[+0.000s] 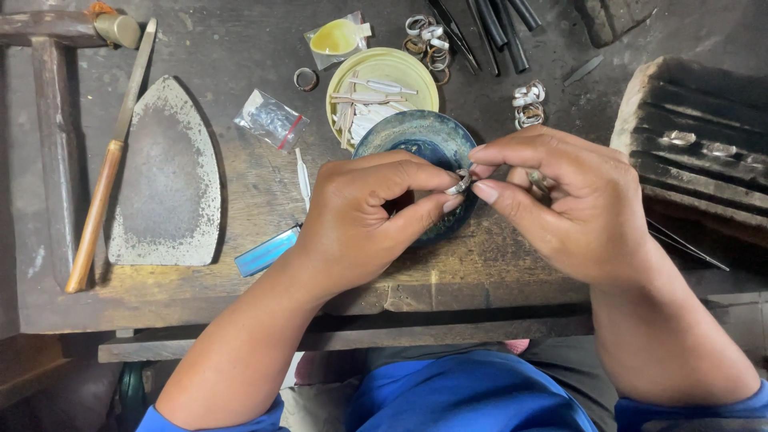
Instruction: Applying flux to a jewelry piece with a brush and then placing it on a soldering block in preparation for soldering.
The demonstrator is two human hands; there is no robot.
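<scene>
Grip: your left hand (pixel 364 220) pinches a small silver ring (pixel 458 186) between thumb and forefinger; your right hand (pixel 560 200) closes on it from the other side.
Ring: caught between both sets of fingertips, tilted, its band slanting up to the right.
Nearer hand: level, both touching it.
Below: dark blue dish (pixel 416 136), just behind the fingers.
Beyond: yellow lid (pixel 416 76) of strips, the dark workbench (pixel 240 56).
</scene>
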